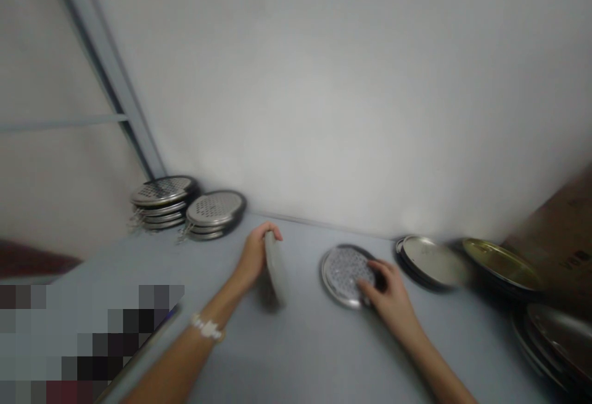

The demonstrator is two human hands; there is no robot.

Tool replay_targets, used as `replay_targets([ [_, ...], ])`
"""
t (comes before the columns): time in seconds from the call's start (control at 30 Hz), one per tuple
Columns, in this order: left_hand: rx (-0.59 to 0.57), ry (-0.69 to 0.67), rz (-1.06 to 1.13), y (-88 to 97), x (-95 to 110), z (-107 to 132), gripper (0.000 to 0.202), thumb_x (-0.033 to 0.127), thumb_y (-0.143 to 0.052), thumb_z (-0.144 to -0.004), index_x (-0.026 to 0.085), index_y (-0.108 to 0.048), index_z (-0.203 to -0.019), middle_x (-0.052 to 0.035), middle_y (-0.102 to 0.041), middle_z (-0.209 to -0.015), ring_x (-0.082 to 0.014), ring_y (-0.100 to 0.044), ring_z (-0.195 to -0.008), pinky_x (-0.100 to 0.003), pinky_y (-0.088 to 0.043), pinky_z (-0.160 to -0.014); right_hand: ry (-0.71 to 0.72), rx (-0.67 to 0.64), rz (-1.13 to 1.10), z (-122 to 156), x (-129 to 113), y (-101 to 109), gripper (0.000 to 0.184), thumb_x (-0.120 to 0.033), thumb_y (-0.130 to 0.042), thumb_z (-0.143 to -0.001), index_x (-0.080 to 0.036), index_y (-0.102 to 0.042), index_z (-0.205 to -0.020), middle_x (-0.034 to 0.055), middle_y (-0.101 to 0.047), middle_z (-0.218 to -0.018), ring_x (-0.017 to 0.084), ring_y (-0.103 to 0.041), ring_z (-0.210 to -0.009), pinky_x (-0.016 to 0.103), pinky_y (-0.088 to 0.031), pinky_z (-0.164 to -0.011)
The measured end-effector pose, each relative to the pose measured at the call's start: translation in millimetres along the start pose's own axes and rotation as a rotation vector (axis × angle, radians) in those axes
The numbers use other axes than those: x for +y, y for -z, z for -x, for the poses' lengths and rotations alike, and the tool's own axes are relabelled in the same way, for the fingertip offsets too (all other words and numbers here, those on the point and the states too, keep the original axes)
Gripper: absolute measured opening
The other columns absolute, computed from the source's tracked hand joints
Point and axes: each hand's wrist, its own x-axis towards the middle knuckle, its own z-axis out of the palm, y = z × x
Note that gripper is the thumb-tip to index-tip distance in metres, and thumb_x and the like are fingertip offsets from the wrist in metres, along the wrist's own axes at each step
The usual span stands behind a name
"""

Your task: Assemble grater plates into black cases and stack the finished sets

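My left hand [253, 256] grips a round, thin metal disc [276, 267] by its rim, holding it nearly on edge above the grey table. The disc is blurred, so its face detail is hidden. My right hand [388, 296] lies over a round perforated steel plate [345, 276], which sits flat on the table [314, 342]. Those fingers cover the plate's right side and seem to hold it.
Two stacks of perforated steel discs with small clips [214, 214] stand at the back left against the white wall [324, 83]. Plain steel plates [430, 262], a brass-coloured dish [502, 265] and a further stack [555, 342] lie along the right. A cardboard box [559, 237] stands beyond them.
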Motion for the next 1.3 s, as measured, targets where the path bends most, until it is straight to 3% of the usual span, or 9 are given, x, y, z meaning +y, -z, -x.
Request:
replay_targets([
  [0.17,0.071,0.059,0.085,-2.8,6,0,0.019,0.033,-0.048,-0.061,0.020,-0.054,-0.074,0.0049,-0.049,-0.058,-0.0138,-0.044,-0.051,-0.023,-0.032,-0.048,0.044,-0.069,0.072,2,3,-1,0.047,-0.048,-0.066,-0.079,-0.015,-0.068,-0.113,0.0159,-0.057,-0.128,0.032,-0.055,-0.121,0.047,-0.041,-0.108],
  [0.27,0.047,0.077,0.055,-3.8,10,0,0.017,0.032,-0.048,-0.062,0.020,-0.054,-0.072,0.0055,-0.047,-0.056,-0.0127,-0.042,-0.049,-0.022,-0.029,-0.047,0.059,-0.093,0.108,2,4,2,0.047,-0.048,-0.064,-0.082,-0.015,-0.067,-0.115,0.0160,-0.057,-0.130,0.032,-0.055,-0.122,0.048,-0.041,-0.108],
  [0.4,-0.169,0.093,-0.095,-11.1,18,5,0.014,0.029,-0.046,-0.064,0.019,-0.055,-0.068,0.0036,-0.052,-0.056,-0.0131,-0.044,-0.050,-0.023,-0.031,-0.049,0.076,-0.091,0.125,0,3,5,0.042,-0.048,-0.064,-0.083,-0.017,-0.069,-0.111,0.0142,-0.059,-0.126,0.031,-0.056,-0.119,0.047,-0.043,-0.106],
  [0.57,-0.472,0.015,-0.271,-36.1,27,29,0.016,0.021,-0.043,-0.066,0.018,-0.058,-0.069,0.0004,-0.060,-0.064,-0.0158,-0.054,-0.064,-0.025,-0.039,-0.060,0.097,-0.090,0.118,-2,1,6,0.040,-0.048,-0.065,-0.082,-0.018,-0.068,-0.108,0.0127,-0.060,-0.121,0.030,-0.059,-0.115,0.045,-0.045,-0.102],
  [0.7,-0.589,-0.053,-0.394,-51.3,26,48,0.017,0.015,-0.045,-0.066,0.018,-0.061,-0.071,0.0018,-0.059,-0.066,-0.0145,-0.052,-0.065,-0.024,-0.037,-0.060,0.095,-0.103,0.123,-1,1,6,0.041,-0.047,-0.065,-0.083,-0.018,-0.065,-0.111,0.0123,-0.060,-0.118,0.029,-0.058,-0.113,0.044,-0.045,-0.102],
  [0.87,-0.634,-0.141,-0.464,-53.5,18,55,0.024,0.010,-0.047,-0.067,0.020,-0.065,-0.078,0.0013,-0.064,-0.072,-0.0150,-0.056,-0.067,-0.023,-0.039,-0.063,0.118,-0.102,0.125,1,-1,6,0.038,-0.046,-0.064,-0.084,-0.020,-0.062,-0.111,0.0115,-0.060,-0.117,0.029,-0.057,-0.113,0.045,-0.045,-0.102],
  [1.03,-0.670,-0.133,-0.515,-51.3,15,54,0.025,0.012,-0.049,-0.072,0.020,-0.070,-0.085,-0.0019,-0.068,-0.078,-0.0169,-0.060,-0.071,-0.025,-0.043,-0.067,0.098,-0.060,0.131,1,-6,7,0.037,-0.046,-0.068,-0.080,-0.021,-0.062,-0.107,0.0110,-0.060,-0.114,0.031,-0.056,-0.112,0.046,-0.045,-0.100],
  [1.17,-0.645,-0.137,-0.517,-52.3,14,53,0.022,0.014,-0.051,-0.076,0.019,-0.071,-0.086,-0.0035,-0.070,-0.083,-0.0176,-0.062,-0.075,-0.025,-0.044,-0.070,0.096,-0.063,0.129,1,-6,7,0.034,-0.045,-0.069,-0.078,-0.022,-0.063,-0.102,0.0104,-0.059,-0.112,0.031,-0.056,-0.112,0.046,-0.045,-0.100],
  [1.3,-0.582,-0.111,-0.553,-54.0,14,53,0.020,0.020,-0.050,-0.084,0.019,-0.070,-0.085,-0.0035,-0.069,-0.078,-0.0177,-0.060,-0.069,-0.025,-0.041,-0.064,0.091,-0.100,0.114,2,-5,6,0.037,-0.045,-0.071,-0.076,-0.022,-0.065,-0.103,0.0109,-0.056,-0.118,0.031,-0.055,-0.116,0.046,-0.046,-0.101],
])
